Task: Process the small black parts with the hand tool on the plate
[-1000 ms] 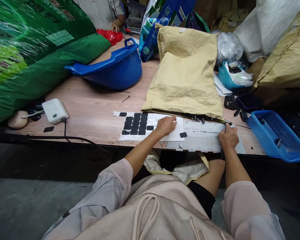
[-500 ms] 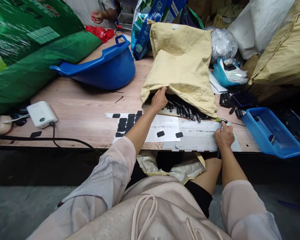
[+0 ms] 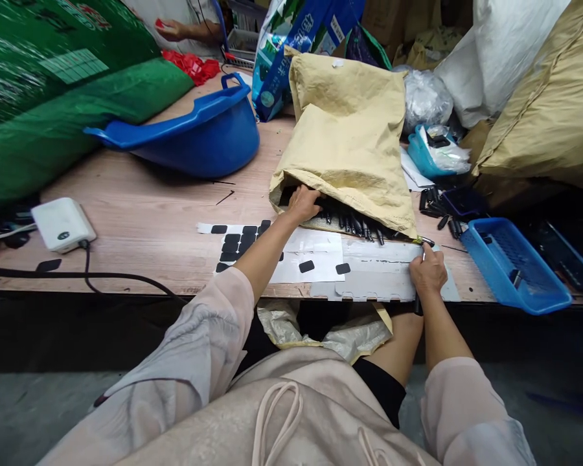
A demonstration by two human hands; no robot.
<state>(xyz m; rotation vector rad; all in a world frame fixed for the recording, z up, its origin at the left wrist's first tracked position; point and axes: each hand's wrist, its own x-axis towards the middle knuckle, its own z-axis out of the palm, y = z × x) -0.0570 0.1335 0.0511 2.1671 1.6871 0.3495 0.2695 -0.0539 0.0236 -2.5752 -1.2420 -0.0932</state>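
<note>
My left hand (image 3: 303,204) reaches into the mouth of a tan paper sack (image 3: 347,133), its fingers partly hidden by the sack's edge. Many slim black pen-like pieces (image 3: 357,224) with shiny tips poke out of that mouth. My right hand (image 3: 428,270) is closed around what looks like a small hammer (image 3: 419,304). Its black handle end sticks out below my fist, and its shiny, partly yellow head lies by the sack's right corner. Between my hands lies a grey-white board (image 3: 376,268). A white sheet (image 3: 315,249) with black rounded stickers (image 3: 306,266) lies left of it.
A blue basin (image 3: 208,139) stands left of the sack, and a white box with a cable (image 3: 64,223) is farther left. On the right is a blue basket (image 3: 517,265). Full sacks line both sides. Another person's hand (image 3: 171,30) works behind.
My left hand has lowered and gone further under the sack's edge; its finger pointed over the edge before. The right hand keeps its grip. The whole view has shifted slightly.
</note>
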